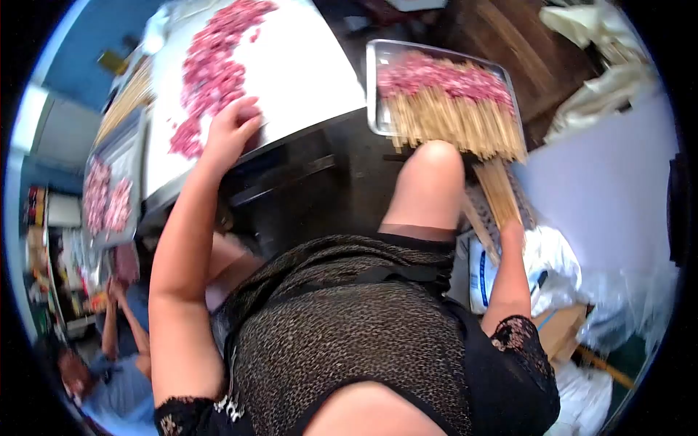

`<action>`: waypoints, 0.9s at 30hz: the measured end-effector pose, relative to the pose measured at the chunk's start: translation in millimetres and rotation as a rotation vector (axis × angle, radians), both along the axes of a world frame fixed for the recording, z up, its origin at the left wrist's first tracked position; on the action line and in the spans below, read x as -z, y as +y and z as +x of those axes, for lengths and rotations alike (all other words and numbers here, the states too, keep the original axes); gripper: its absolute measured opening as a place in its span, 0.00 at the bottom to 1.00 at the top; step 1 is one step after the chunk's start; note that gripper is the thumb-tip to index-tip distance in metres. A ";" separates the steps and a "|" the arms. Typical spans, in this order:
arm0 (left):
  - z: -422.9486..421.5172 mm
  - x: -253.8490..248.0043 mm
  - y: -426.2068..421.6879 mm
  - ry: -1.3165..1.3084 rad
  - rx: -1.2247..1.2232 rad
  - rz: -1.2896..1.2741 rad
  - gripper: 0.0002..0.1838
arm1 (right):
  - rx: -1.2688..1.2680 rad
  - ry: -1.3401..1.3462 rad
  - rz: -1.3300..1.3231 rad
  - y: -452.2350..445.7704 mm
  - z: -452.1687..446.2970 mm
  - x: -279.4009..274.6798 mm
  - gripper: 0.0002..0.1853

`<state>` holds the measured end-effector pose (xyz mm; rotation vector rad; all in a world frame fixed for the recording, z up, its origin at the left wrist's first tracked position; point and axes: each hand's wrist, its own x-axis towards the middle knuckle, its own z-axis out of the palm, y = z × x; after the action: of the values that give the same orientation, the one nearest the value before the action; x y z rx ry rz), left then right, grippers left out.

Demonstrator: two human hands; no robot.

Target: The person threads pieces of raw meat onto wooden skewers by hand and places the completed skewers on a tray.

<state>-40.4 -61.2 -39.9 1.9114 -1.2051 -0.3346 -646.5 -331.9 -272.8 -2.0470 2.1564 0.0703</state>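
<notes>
My left hand (231, 131) rests at the near edge of a white board (305, 65), beside a long heap of cut pink-red meat pieces (211, 69). Its fingers are curled in, and whatever they may hold is hidden. Low on the right, my right hand (512, 229) is at a bundle of thin wooden skewers (496, 190); its fingers cannot be made out. Between the two hands, beyond my knee, a metal tray (373, 87) holds many meat skewers (451, 109), meat ends away from me and bare sticks toward me.
Another tray (138, 174) with two rows of meat (107, 196) stands at the left. Near it sits another person (120, 378), hands raised together. White plastic bags (552, 254) and a cardboard box (560, 327) lie at my right. A wooden surface (523, 43) is behind the skewer tray.
</notes>
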 end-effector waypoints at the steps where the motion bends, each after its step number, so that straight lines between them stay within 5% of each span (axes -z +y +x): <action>1: 17.5 6.7 1.7 0.307 -0.001 -0.070 0.17 | -0.167 0.132 0.002 -3.9 -9.4 14.8 0.14; 2: 21.3 -11.0 6.2 0.513 0.003 -0.062 0.16 | -0.138 0.115 -0.074 0.6 -8.8 15.6 0.12; 5: 28.1 -55.2 27.5 0.298 -0.241 -0.093 0.14 | -0.173 0.229 0.007 -5.3 -17.5 19.4 0.13; 11: 59.0 -79.5 61.5 0.371 -0.242 -0.404 0.12 | -0.084 0.153 -0.035 -5.8 -33.7 10.5 0.16; 17: 83.7 -63.1 71.7 0.165 -0.351 -0.142 0.10 | -0.129 -0.069 -0.109 61.7 -33.2 -64.0 0.16; 21: 69.0 -66.0 76.7 0.082 -0.232 0.069 0.10 | -0.224 -0.112 -0.498 48.4 -30.8 -80.3 0.14; 23: 68.3 -57.9 78.0 -0.002 -0.155 0.418 0.09 | -0.146 -0.504 -0.513 42.4 33.5 -140.1 0.15; 25: 61.4 -40.1 83.3 -0.514 -0.088 0.498 0.12 | -0.187 -0.788 -0.544 44.4 106.6 -186.4 0.15; 27: 52.8 -43.8 76.4 -0.422 -0.100 0.691 0.12 | -0.371 -1.193 -0.392 34.4 167.6 -202.4 0.16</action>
<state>12.4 15.3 3.9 2.7344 -1.3659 -0.3299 -478.9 -297.5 -70.4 -1.8164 1.0749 -1.2479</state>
